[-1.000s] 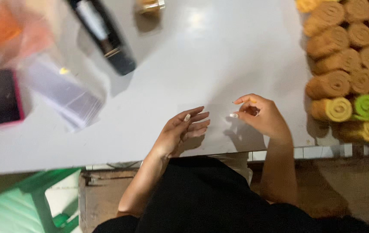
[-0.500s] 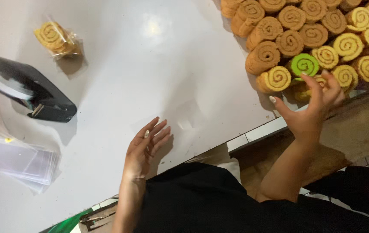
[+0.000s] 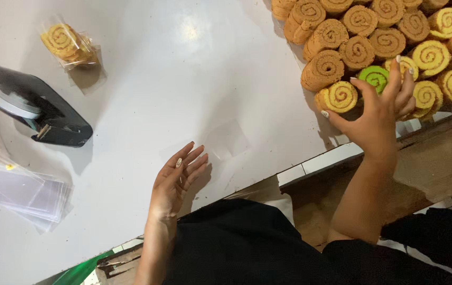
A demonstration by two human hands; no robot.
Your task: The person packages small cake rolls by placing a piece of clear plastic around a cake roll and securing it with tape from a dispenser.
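Reaching right hand (image 3: pixel 375 119), fingers spread, over green spiral-rolled cake (image 3: pixel 373 77) at upper right; left hand (image 3: pixel 175 179) resting loosely apart on white tabletop (image 3: pixel 183 84).

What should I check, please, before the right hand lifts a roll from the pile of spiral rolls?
1. Right hand over the pile of rolls, fingers spread: ok.
2. Firm hold on the green roll: cannot tell.
3. Left hand free, resting open on the white table: ok.
4. Clear sleeves within reach at the left: ok.
5. Tape dispenser standing clear of both hands: ok.
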